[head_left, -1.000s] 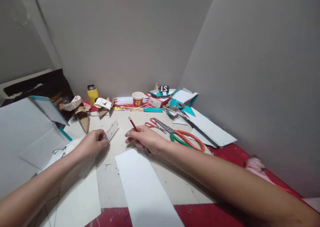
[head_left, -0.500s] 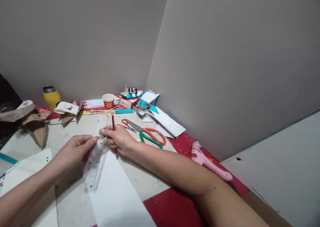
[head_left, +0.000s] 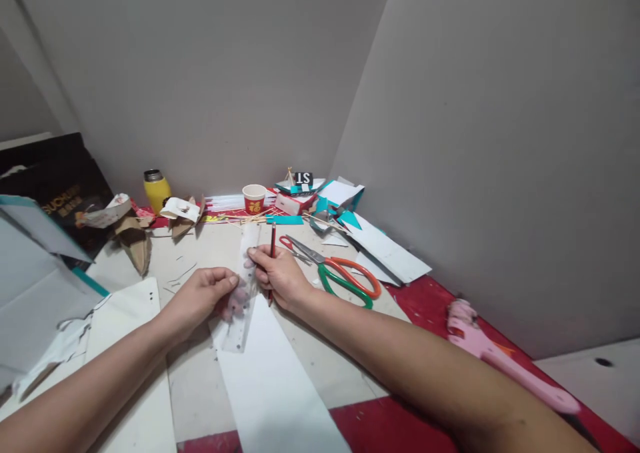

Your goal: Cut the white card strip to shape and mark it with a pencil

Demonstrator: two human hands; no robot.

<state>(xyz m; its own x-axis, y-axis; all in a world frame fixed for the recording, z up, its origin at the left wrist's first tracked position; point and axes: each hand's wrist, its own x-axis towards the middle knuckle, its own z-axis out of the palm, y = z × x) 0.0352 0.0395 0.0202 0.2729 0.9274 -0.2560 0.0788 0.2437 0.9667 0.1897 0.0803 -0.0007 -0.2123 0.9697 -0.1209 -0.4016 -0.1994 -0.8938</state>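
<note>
A clear ruler (head_left: 241,320) is held upright between both hands, above the far end of a white paper strip (head_left: 280,386). My left hand (head_left: 210,296) pinches its left edge, and some of its fingers show through the plastic. My right hand (head_left: 277,273) grips the ruler's right edge between thumb and fingers and also holds a dark red pencil (head_left: 273,240), which stands nearly upright. Right of that hand lie large scissors (head_left: 345,280) with one orange and one green handle, over a smaller red-handled pair (head_left: 287,241).
At the back stand a yellow bottle (head_left: 157,192), a red paper cup (head_left: 254,200) and a small boat model (head_left: 300,185). A pink glue gun (head_left: 510,366) lies at the right. Cut card (head_left: 390,246) sits behind the scissors; a folded box (head_left: 35,286) is at the left.
The view has swung left, so everything appears farther right. The ruler has turned its flat face more toward me, and my left hand sits slightly lower on its edge.
</note>
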